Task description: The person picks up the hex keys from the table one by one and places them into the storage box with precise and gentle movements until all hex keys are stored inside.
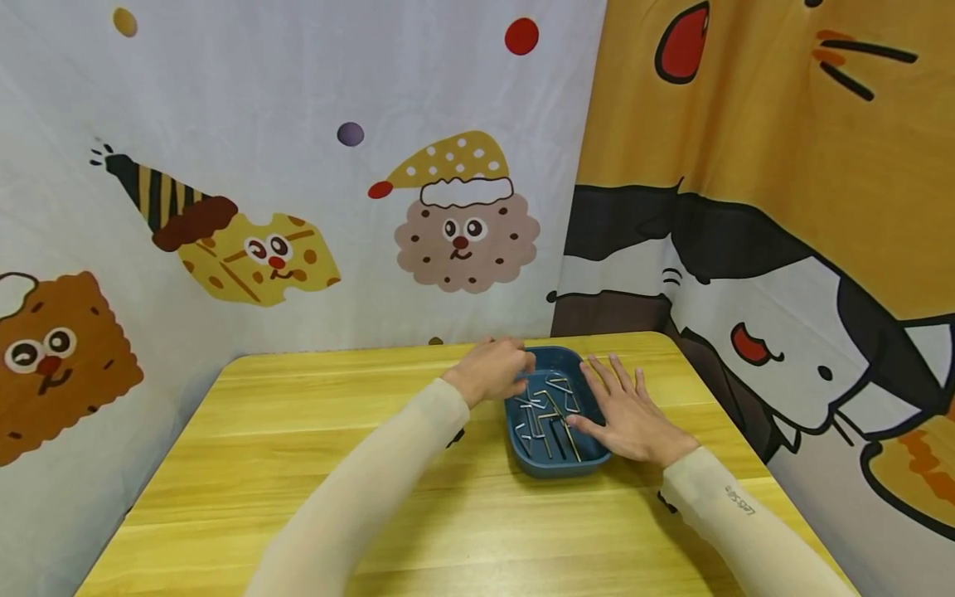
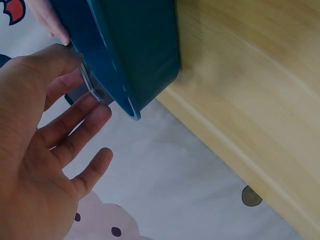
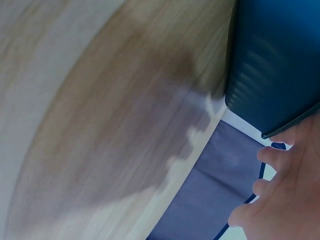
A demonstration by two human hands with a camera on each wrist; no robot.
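Note:
A dark blue plastic tray [image 1: 559, 470] holds several L-shaped hex keys, some silver, some brass-coloured [image 1: 572, 439] and some black. Over the tray's far left side, my left hand [image 1: 491, 370] pinches a silver hex key [image 2: 91, 84] between thumb and fingers, its bent end showing beside the tray's rim in the left wrist view. The other fingers of that hand are spread loosely. My right hand [image 1: 634, 419] lies with outstretched fingers along the tray's right rim, and its thumb reaches over the inside. In the right wrist view its fingertips are at the rim.
The tray stands toward the back of a light wooden table [image 1: 313, 448]. Behind the table's far edge hangs a white cloth [image 1: 298, 108] with cartoon figures; a yellow patterned curtain [image 1: 746, 149] hangs on the right.

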